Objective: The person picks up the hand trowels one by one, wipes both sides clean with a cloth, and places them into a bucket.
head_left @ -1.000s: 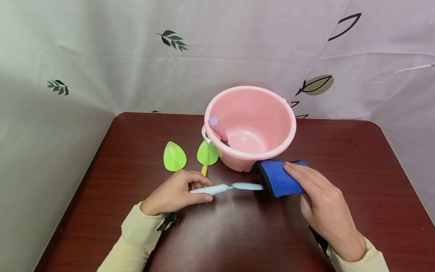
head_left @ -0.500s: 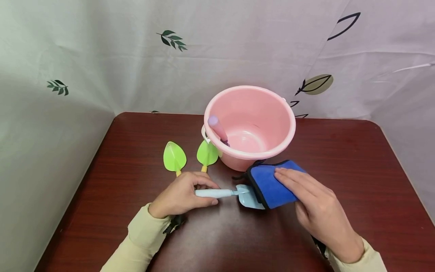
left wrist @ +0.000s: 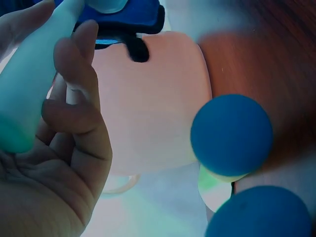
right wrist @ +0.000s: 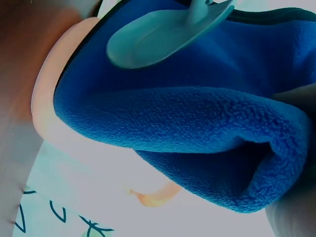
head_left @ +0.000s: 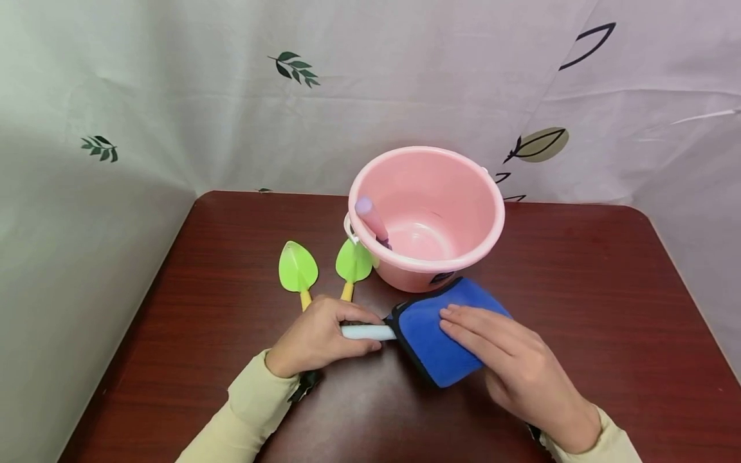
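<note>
My left hand (head_left: pixel 321 337) grips the pale blue handle (head_left: pixel 367 332) of a small hand shovel, thumb on the near side and fingers on the far side. Its blade (right wrist: pixel 158 39) lies within a folded blue cloth (head_left: pixel 431 344) with black edging; in the head view the cloth hides the blade completely. From the right, my right hand (head_left: pixel 521 360) holds the cloth, its fingers lying over the top. Seen from the right wrist, the cloth folds under the blade.
Just behind the cloth stands a pink bucket (head_left: pixel 425 265), a pink-purple handle (head_left: pixel 372 218) leaning inside it. Two green trowels (head_left: pixel 298 267) with yellow handles lie left of it, partly behind my left hand. A patterned curtain (head_left: pixel 231 116) hangs behind the dark red table (head_left: pixel 585 270).
The cloth has slid left along the shovel, from the blade's tip to the start of the handle, with my right hand. The shovel has turned and shifted slightly right and nearer.
</note>
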Demonstrator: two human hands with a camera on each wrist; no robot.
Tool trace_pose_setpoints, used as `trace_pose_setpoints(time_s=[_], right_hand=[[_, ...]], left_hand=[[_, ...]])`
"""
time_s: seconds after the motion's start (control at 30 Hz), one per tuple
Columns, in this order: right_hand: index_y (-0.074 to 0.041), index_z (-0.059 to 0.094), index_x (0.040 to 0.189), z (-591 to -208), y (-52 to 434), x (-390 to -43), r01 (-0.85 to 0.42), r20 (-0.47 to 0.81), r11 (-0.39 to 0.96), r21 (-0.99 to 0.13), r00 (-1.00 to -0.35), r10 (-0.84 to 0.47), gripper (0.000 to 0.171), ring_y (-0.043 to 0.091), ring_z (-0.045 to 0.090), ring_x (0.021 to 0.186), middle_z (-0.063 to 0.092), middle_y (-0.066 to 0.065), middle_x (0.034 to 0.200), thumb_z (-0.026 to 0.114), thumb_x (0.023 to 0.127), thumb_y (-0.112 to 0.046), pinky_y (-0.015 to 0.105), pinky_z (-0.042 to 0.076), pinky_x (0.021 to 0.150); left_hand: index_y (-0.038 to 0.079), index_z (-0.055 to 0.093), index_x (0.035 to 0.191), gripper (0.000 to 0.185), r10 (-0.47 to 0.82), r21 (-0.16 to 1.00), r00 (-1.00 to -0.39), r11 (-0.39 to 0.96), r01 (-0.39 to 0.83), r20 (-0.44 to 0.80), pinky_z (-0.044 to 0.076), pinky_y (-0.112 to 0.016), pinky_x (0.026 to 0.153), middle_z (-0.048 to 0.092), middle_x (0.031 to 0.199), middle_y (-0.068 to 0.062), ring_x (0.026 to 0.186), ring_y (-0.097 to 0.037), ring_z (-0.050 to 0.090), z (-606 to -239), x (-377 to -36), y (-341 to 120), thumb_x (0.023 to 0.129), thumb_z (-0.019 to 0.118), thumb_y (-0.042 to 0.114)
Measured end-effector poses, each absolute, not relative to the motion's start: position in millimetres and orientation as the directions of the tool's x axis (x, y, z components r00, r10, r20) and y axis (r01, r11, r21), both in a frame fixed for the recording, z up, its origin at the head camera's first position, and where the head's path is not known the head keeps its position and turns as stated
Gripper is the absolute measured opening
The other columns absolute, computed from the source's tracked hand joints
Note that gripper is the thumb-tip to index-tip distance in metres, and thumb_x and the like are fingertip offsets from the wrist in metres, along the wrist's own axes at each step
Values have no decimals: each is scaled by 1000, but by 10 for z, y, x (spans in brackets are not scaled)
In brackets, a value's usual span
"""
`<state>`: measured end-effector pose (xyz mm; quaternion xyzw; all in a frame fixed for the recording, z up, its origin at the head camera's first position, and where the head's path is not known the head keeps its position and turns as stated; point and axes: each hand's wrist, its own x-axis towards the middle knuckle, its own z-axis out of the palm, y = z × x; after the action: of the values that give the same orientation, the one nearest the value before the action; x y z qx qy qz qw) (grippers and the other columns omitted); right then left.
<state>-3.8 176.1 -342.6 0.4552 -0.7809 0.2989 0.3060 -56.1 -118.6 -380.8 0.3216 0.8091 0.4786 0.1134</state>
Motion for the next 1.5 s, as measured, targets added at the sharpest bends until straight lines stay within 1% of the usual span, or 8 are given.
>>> trace_pose_setpoints(time_s=[0.17,0.47,0.67,0.83,1.03,1.1,1.3,1.5], right_hand=[[3,68,124,-3486,1758,-4,-878,679,428,-216,-450,-580,43,31,65,113,66,16,127,33,98,0,25,35,112],[-1,65,131,-3542,1744,12,-872,601,428,-237,-477,-641,42,31,61,120,62,14,135,32,107,-9,26,32,114],[-6,61,138,-3574,1744,17,-875,532,428,-226,-479,-698,45,28,57,127,58,8,142,27,108,-12,30,29,116],[-10,59,141,-3604,1753,19,-863,479,450,-230,-503,-720,49,25,54,131,56,4,145,23,108,-14,30,28,117],[-11,58,142,-3632,1775,26,-841,419,473,-264,-542,-728,49,24,53,133,55,4,145,22,108,-16,28,25,118],[-11,58,141,-3636,1781,23,-838,415,474,-271,-546,-728,48,24,53,132,55,4,145,23,109,-16,28,24,118],[-11,62,137,-3643,1789,7,-846,456,466,-258,-532,-714,47,23,57,128,58,3,142,25,108,-15,29,30,115],[-11,63,137,-3613,1850,-9,-828,418,490,-272,-560,-715,49,24,56,129,59,4,142,24,108,-17,26,26,117]], left_hand=[[23,80,102,23,627,845,-770,343,410,119,55,-26,72,72,92,20,83,-1,68,-3815,-549,-1162,81,84,17],[19,79,102,21,639,823,-752,334,459,160,54,-22,75,72,95,16,86,1,66,-3824,-548,-1120,82,85,21],[18,79,101,19,623,784,-744,327,528,241,53,-21,73,71,94,16,83,1,65,-3830,-537,-1107,83,83,20],[18,79,99,17,608,758,-733,310,574,305,52,-19,73,71,92,15,83,2,64,-3843,-543,-1118,82,83,18],[20,79,98,16,618,744,-724,318,587,306,51,-17,72,69,90,18,80,5,63,-3851,-554,-1132,82,83,18],[20,79,98,16,623,741,-719,318,592,307,50,-16,71,69,89,19,80,6,62,-3855,-557,-1136,82,83,19],[18,80,100,19,631,728,-711,323,605,310,50,-16,73,71,89,15,81,4,64,-3851,-561,-1156,81,84,19],[19,80,98,21,613,722,-718,327,610,329,49,-16,70,71,88,15,79,3,63,-3819,-575,-1182,79,86,17]])
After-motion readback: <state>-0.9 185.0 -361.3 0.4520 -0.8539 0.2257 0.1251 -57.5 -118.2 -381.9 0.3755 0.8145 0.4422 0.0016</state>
